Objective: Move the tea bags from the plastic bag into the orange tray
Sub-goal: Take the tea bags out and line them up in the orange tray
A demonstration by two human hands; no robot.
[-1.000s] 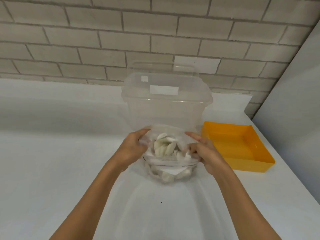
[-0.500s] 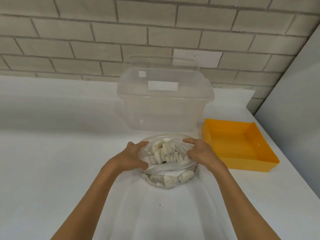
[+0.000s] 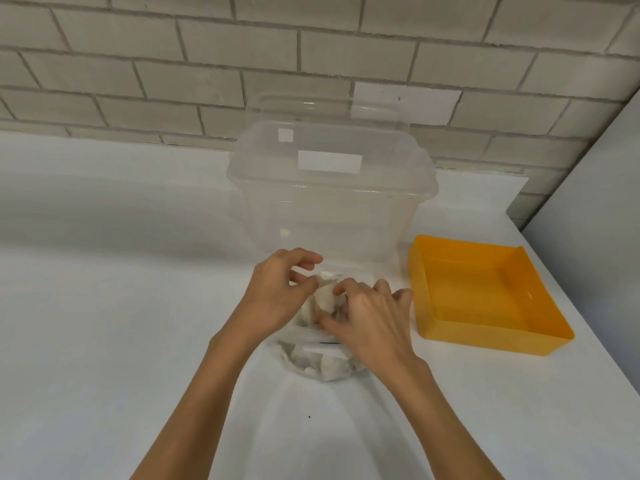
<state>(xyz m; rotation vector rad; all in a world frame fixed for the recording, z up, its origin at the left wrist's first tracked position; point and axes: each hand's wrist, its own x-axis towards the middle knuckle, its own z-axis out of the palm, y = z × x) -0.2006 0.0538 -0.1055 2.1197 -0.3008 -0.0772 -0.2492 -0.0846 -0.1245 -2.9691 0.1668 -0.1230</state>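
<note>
A clear plastic bag (image 3: 311,362) full of white tea bags lies on the white table in front of me. My left hand (image 3: 273,292) holds the bag's left rim with curled fingers. My right hand (image 3: 370,317) reaches into the bag's mouth, and its thumb and forefinger pinch a white tea bag (image 3: 325,296) at the top of the pile. The orange tray (image 3: 429,306) sits to the right of the bag, and nothing shows inside it.
A large clear plastic storage box (image 3: 329,202) with its lid propped behind stands just beyond the bag. A brick wall runs along the back. A grey panel (image 3: 595,209) borders the table on the right, close behind the tray.
Both hands held the bag's rim apart before. Now my right hand has let go of the rim, moved into the opening and pinched a tea bag. The bag rests lower on the table.
</note>
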